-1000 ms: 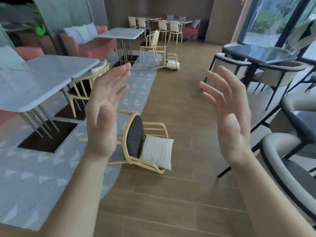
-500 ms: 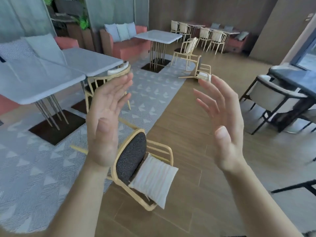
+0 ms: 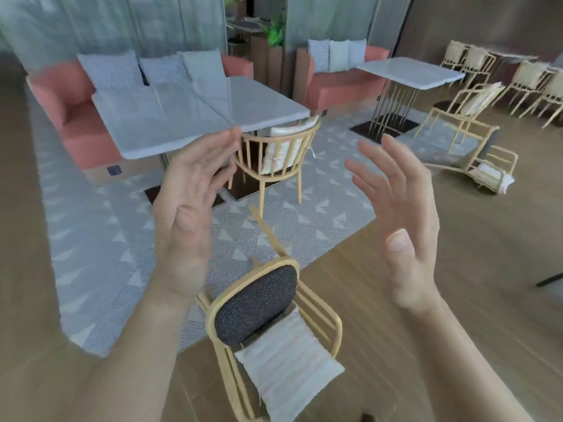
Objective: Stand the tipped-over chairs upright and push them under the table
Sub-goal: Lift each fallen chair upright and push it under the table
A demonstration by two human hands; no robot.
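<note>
A tipped-over wooden chair (image 3: 259, 303) with a dark seat pad and a striped white cushion (image 3: 289, 370) lies on its side at the rug's edge, just below my hands. My left hand (image 3: 189, 208) and right hand (image 3: 399, 217) are raised above it, palms facing each other, fingers spread, holding nothing. A second tipped-over chair (image 3: 484, 166) lies on the wood floor at right. The grey-topped table (image 3: 170, 117) stands ahead on the rug, with an upright chair (image 3: 277, 156) tucked at its right side.
A patterned grey rug (image 3: 100, 239) covers the left floor. Coral sofas (image 3: 70, 111) with cushions line the back wall. Another table (image 3: 411, 73) and upright chairs (image 3: 463, 108) stand at back right. A dark chair leg (image 3: 548, 280) shows at the right edge.
My view has swung left and moved closer; the near tipped chair now sits lower and more central under my hands. Both hands stay raised and empty.
</note>
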